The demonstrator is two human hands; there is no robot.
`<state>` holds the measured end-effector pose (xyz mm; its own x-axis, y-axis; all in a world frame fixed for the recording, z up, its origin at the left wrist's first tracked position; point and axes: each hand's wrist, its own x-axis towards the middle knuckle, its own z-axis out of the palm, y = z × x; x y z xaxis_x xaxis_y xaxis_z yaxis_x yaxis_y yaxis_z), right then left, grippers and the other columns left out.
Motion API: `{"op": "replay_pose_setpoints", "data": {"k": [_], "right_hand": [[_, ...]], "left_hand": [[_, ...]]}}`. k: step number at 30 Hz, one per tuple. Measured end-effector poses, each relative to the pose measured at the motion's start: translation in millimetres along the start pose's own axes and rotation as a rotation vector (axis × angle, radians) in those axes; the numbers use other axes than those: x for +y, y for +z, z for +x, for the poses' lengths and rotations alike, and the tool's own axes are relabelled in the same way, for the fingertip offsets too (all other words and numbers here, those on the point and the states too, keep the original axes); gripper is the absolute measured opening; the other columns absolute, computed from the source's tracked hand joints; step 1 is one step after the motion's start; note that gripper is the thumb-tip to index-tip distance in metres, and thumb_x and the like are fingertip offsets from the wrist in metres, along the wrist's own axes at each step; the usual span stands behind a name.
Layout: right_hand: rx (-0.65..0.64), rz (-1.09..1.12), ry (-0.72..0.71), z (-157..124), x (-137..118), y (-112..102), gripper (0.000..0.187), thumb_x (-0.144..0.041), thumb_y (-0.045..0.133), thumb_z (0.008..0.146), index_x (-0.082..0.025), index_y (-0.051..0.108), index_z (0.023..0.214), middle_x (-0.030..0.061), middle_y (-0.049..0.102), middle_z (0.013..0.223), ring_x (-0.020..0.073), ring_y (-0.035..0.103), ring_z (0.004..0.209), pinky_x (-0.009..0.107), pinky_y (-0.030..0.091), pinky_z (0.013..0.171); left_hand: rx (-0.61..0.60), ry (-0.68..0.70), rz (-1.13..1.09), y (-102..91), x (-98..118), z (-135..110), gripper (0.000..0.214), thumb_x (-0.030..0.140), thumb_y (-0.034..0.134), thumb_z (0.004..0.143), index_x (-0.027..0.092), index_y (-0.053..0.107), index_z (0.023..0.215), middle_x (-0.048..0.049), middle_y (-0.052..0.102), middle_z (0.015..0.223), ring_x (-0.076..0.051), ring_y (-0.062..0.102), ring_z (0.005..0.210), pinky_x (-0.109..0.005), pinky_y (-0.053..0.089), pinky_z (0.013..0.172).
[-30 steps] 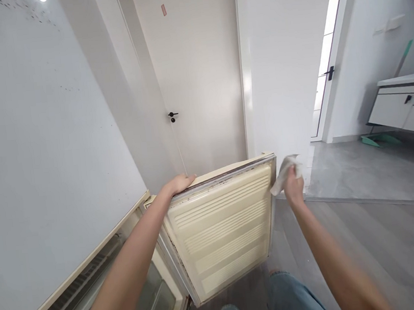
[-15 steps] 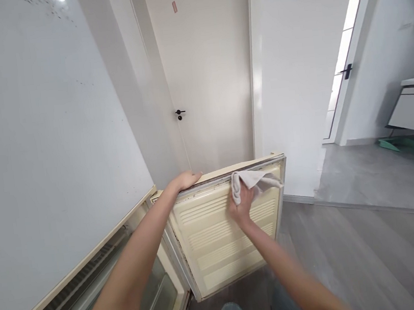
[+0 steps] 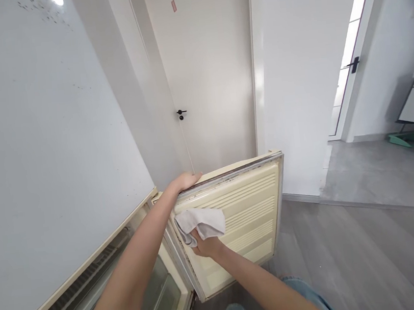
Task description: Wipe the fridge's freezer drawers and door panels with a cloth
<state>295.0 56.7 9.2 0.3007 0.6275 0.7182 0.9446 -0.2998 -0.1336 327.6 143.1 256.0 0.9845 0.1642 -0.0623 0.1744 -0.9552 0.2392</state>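
Observation:
A cream freezer door [image 3: 251,204] stands swung out from its cabinet, its ribbed inner panel facing me and dark grime along the seal. My left hand [image 3: 187,180] grips the top edge of this door near the hinge side, fingers over the far side. In my right hand [image 3: 206,245] is a pale grey cloth [image 3: 204,221], pressed against the left part of the inner panel close to the seal. The cloth hides part of my right fingers.
At left is the open freezer compartment [image 3: 163,297] below a white surface [image 3: 50,142] with dark specks. A closed white door [image 3: 209,76] stands behind. Wood-look floor [image 3: 332,255] lies to the right, with a green dustpan-like object [image 3: 400,140] farther off.
My right hand has moved the cloth from the top right of the door's inner panel leftward and down to its left side. My left hand keeps its hold on the top edge.

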Motion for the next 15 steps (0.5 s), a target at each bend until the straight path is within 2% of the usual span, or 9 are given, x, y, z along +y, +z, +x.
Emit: {"op": "replay_pose_setpoints", "data": {"k": [3, 5, 10, 15], "right_hand": [[-0.043, -0.017, 0.084, -21.1, 26.3, -4.7, 0.059, -0.028, 0.059, 0.072, -0.019, 0.054, 0.130, 0.0144, 0.057, 0.128, 0.0389, 0.049, 0.120, 0.054, 0.041, 0.098], [-0.011, -0.024, 0.154, -32.2, 44.4, -11.6, 0.056, -0.028, 0.054, 0.075, -0.020, 0.054, 0.130, 0.0133, 0.056, 0.129, 0.0374, 0.048, 0.122, 0.055, 0.040, 0.100], [0.157, 0.032, 0.279, -50.5, 79.7, -34.3, 0.049, -0.028, 0.045, 0.082, -0.021, 0.054, 0.129, 0.0117, 0.056, 0.129, 0.0315, 0.045, 0.126, 0.051, 0.039, 0.103], [0.379, 0.125, 0.442, -55.8, 103.0, -65.3, 0.052, -0.035, 0.043, 0.087, -0.021, 0.043, 0.137, 0.0116, 0.045, 0.140, 0.0284, 0.031, 0.136, 0.051, 0.031, 0.109]], "left_hand": [[0.004, -0.013, -0.003, -1.1, 2.0, -3.8, 0.076, 0.064, 0.021, 0.078, 0.010, 0.063, 0.108, -0.0207, 0.059, 0.131, -0.031, 0.057, 0.118, -0.036, 0.043, 0.098], [0.008, -0.020, -0.006, -1.8, 2.9, -5.4, 0.077, 0.064, 0.021, 0.078, 0.009, 0.060, 0.113, -0.0209, 0.055, 0.136, -0.031, 0.055, 0.121, -0.037, 0.042, 0.100], [-0.002, 0.009, -0.018, -2.6, 2.9, -5.5, 0.073, 0.064, 0.022, 0.078, 0.012, 0.064, 0.106, -0.0184, 0.061, 0.130, -0.030, 0.058, 0.117, -0.036, 0.044, 0.097], [0.028, 0.020, -0.054, -1.9, 0.7, -4.0, 0.067, 0.066, 0.026, 0.076, 0.015, 0.067, 0.091, -0.0167, 0.070, 0.114, -0.031, 0.062, 0.107, -0.038, 0.047, 0.090]]}}
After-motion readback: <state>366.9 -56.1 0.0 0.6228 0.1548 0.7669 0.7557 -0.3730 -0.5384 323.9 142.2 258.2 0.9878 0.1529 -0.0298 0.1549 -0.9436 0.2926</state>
